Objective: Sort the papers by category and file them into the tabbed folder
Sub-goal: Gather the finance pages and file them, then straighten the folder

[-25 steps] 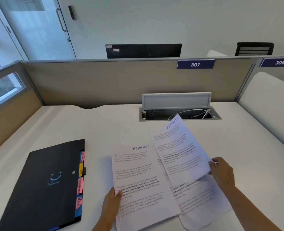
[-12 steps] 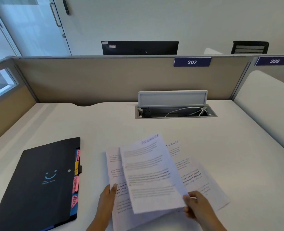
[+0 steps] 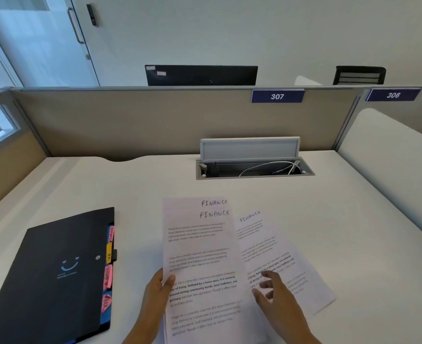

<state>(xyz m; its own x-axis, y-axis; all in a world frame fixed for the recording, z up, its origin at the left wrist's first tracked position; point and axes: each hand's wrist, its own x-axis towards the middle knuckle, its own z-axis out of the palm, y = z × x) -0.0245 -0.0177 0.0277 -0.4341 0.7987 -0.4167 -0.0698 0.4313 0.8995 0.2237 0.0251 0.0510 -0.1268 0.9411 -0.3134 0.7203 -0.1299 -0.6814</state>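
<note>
Released sheet now tops lengthwise stack [image 3: 202, 256] pinched by left hand [image 3: 155, 294]; right hand [image 3: 277, 301] loose.

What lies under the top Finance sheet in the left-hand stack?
Under the top Finance sheet, which the left hand holds, another sheet shows only its own "FINANCE" heading above the top edge. The rest is covered, so whether more sheets lie beneath cannot be told.

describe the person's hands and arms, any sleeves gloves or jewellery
Both the left hand and the right hand are bare: no gloves, and no rings, watch or bracelet show. The forearms are uncovered down to the bottom edge of the picture, so no sleeve is in view.
</note>
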